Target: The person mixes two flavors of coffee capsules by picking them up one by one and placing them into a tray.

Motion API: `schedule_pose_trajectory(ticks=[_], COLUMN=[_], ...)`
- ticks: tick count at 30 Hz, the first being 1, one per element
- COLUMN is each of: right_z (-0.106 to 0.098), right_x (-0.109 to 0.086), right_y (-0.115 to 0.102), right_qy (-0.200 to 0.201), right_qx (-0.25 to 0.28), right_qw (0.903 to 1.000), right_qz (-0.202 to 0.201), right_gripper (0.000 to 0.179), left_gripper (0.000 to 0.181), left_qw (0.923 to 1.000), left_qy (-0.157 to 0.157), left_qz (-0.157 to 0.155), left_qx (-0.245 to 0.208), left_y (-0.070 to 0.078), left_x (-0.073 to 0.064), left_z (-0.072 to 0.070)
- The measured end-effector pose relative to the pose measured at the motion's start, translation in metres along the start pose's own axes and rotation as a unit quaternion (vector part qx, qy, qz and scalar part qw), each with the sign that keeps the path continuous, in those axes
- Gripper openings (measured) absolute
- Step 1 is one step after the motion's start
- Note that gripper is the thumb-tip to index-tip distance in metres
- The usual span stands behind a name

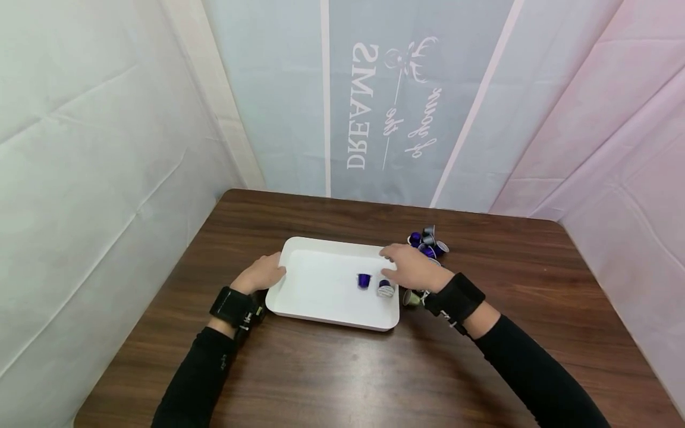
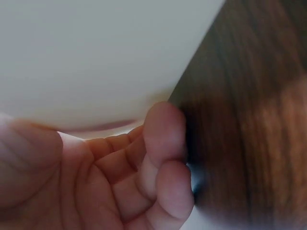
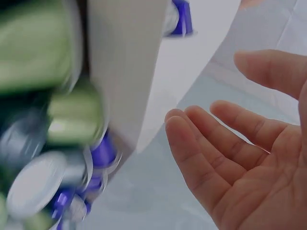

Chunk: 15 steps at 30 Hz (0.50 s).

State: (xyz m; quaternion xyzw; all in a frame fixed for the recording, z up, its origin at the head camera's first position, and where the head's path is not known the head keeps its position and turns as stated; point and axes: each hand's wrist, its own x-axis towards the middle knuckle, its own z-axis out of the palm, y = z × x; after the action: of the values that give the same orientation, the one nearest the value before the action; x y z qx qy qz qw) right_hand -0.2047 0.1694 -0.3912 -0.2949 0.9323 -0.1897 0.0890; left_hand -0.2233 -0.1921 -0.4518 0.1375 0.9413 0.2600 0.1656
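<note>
A white rectangular tray (image 1: 321, 285) lies on the table. My left hand (image 1: 261, 273) holds its left edge, thumb at the rim; in the left wrist view its curled fingers (image 2: 164, 134) sit against the tray's outer side. Over the tray's right end is my right hand (image 1: 414, 268), fingers apart and nothing between them. Below that hand, inside the tray, are a dark purple coffee capsule (image 1: 364, 280) and another capsule (image 1: 385, 289) with its pale lid showing. The right wrist view shows the right palm beside the tray wall (image 3: 124, 62).
Just right of the tray is a pile of coffee capsules (image 1: 428, 245), purple and grey, partly behind the right hand. A green capsule (image 1: 411, 298) lies near the right wrist. Cloth walls (image 1: 289, 107) enclose the back and sides of the brown wooden table (image 1: 332, 380).
</note>
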Motion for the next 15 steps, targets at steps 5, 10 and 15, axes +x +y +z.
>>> schedule_pose_trajectory(ticks=[5,10,15], right_z=[-0.012,-0.025,-0.031], right_x=[-0.014,-0.029,-0.047], right_y=[0.028,0.053,0.07], right_qy=[0.025,0.041,0.037], right_qx=[-0.012,-0.024,-0.015], right_qw=[0.9995,0.9979,0.9971], right_qz=[0.013,0.045,0.065], right_gripper=[0.037,0.033,0.031], left_gripper=[0.051,0.051,0.053], left_qw=[1.0,1.0,0.9999], left_qy=[-0.003,-0.004,-0.007], left_qz=[-0.003,0.0,-0.008], left_qx=[0.004,-0.003,-0.007], left_y=[0.003,0.002,0.0], left_x=[-0.001,0.0,0.002], left_z=[-0.002,-0.003,-0.003])
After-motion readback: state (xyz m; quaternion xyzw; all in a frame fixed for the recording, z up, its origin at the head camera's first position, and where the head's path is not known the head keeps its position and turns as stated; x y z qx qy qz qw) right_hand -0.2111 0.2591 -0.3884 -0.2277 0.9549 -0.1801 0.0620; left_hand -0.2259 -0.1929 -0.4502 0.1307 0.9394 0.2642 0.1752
